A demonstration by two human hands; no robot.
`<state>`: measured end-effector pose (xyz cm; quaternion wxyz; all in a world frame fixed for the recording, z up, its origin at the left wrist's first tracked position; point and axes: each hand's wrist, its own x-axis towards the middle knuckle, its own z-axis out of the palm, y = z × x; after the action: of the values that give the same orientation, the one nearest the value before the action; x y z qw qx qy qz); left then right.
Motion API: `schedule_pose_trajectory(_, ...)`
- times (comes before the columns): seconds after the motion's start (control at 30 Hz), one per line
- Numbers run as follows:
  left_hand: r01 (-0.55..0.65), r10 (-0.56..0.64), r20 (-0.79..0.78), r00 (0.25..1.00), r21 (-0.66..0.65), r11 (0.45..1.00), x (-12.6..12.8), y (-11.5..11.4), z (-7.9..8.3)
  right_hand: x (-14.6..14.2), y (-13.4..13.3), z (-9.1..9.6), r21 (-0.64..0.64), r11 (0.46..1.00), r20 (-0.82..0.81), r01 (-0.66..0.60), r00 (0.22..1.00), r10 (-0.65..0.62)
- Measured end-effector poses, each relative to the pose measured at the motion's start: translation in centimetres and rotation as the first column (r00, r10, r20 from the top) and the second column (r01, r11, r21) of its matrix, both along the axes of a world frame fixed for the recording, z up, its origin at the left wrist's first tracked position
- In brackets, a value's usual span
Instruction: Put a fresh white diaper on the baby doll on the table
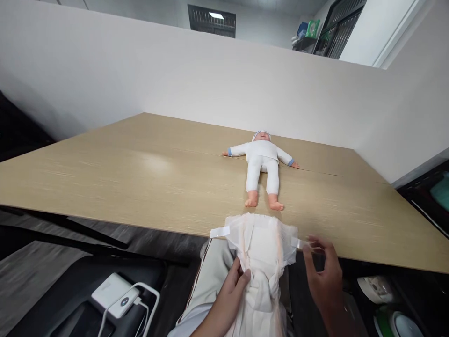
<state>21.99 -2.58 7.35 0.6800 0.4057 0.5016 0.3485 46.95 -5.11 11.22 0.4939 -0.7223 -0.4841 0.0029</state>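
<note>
An unfolded white diaper (264, 238) lies partly over the table's front edge and hangs down toward my lap. My left hand (233, 288) grips its left side near the middle, thumb on top and fingers tucked behind. At the diaper's right side, my right hand (324, 267) has thumb and fingertips closed around the stretched-out fastening tab. The left tab (220, 232) sticks out flat beside the table edge. Just beyond the diaper, a baby doll (262, 164) in a white outfit lies on its back, arms spread and feet toward me.
The wooden table (105, 173) meets a white partition (210, 84) at the back. On a black chair (140, 276) at lower left rests a white power bank (115, 295) with a cable. Round containers (377, 290) stand low at the right, beneath the tabletop.
</note>
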Motion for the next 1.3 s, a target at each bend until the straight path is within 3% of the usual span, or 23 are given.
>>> schedule_pose_trajectory(0.07,0.024,-0.024,-0.002,1.0,-0.049,0.999,0.1,-0.1,-0.1,-2.2,0.3,0.5,0.07,0.99,0.155,-0.122,0.982,0.11)
schedule_pose_trajectory(0.13,0.046,-0.044,0.028,0.999,-0.069,0.997,0.2,-0.1,-0.5,-4.1,1.0,1.1,0.047,0.957,0.25,-0.288,0.93,0.268)
schedule_pose_trajectory(0.23,0.071,-0.066,0.115,0.991,-0.046,0.996,0.6,-0.3,-1.6,-5.7,2.9,2.0,-0.13,0.854,0.291,-0.504,0.803,0.519)
schedule_pose_trajectory(0.3,0.082,-0.075,0.169,0.983,-0.034,0.996,0.6,-0.6,-2.1,-5.9,4.5,2.3,-0.28,0.761,0.304,-0.585,0.698,0.649)
schedule_pose_trajectory(0.37,0.116,-0.116,0.157,0.981,0.009,0.993,0.1,-0.7,-1.7,-5.7,5.9,2.1,-0.409,0.681,0.307,-0.607,0.611,0.73)
schedule_pose_trajectory(0.43,0.218,-0.223,0.029,0.974,0.128,0.968,-1.0,-0.1,0.1,-5.3,7.0,1.7,-0.497,0.627,0.295,-0.6,0.563,0.772)
schedule_pose_trajectory(0.5,0.386,-0.333,-0.214,0.918,0.296,0.874,-2.6,1.4,2.8,-5.1,7.6,1.3,-0.532,0.615,0.288,-0.582,0.558,0.778)
schedule_pose_trajectory(0.53,0.484,-0.362,-0.35,0.864,0.378,0.789,-3.4,2.5,4.3,-5.0,7.7,1.1,-0.537,0.616,0.288,-0.577,0.561,0.776)
schedule_pose_trajectory(0.63,0.661,-0.17,-0.684,0.709,0.561,0.499,-4.9,7.1,8.0,-4.9,7.9,0.7,-0.534,0.627,0.293,-0.567,0.572,0.766)
schedule_pose_trajectory(0.67,0.687,-0.086,-0.725,0.684,0.6,0.41,-4.9,8.9,8.8,-4.9,7.9,0.6,-0.533,0.629,0.295,-0.567,0.572,0.765)
schedule_pose_trajectory(0.73,0.69,0.041,-0.73,0.682,0.661,0.296,-4.3,12.8,9.7,-4.9,8.1,0.6,-0.532,0.632,0.299,-0.563,0.573,0.763)
schedule_pose_trajectory(0.83,0.718,0.164,-0.737,0.656,0.676,0.165,-2.1,18.5,10.0,-4.9,8.3,0.6,-0.53,0.638,0.306,-0.559,0.576,0.758)
schedule_pose_trajectory(0.93,0.835,0.259,-0.818,0.513,0.546,0.073,0.7,23.1,9.8,-4.9,8.4,0.6,-0.523,0.64,0.31,-0.563,0.574,0.758)
schedule_pose_trajectory(1.03,0.923,0.25,-0.889,0.383,0.379,-0.065,3.1,26.2,9.5,-4.9,8.4,0.5,-0.518,0.643,0.31,-0.564,0.577,0.756)
schedule_pose_trajectory(1.1,0.937,0.232,-0.911,0.342,0.312,-0.156,4.2,27.5,9.4,-4.8,8.4,0.4,-0.515,0.643,0.307,-0.566,0.579,0.755)
schedule_pose_trajectory(1.17,0.926,0.211,-0.913,0.348,0.301,-0.227,5.0,28.2,9.2,-4.8,8.4,0.5,-0.515,0.637,0.298,-0.574,0.576,0.761)
schedule_pose_trajectory(1.3,0.858,0.095,-0.893,0.44,0.388,-0.336,5.7,29.0,9.1,-4.4,8.6,0.8,-0.532,0.607,0.266,-0.591,0.564,0.782)
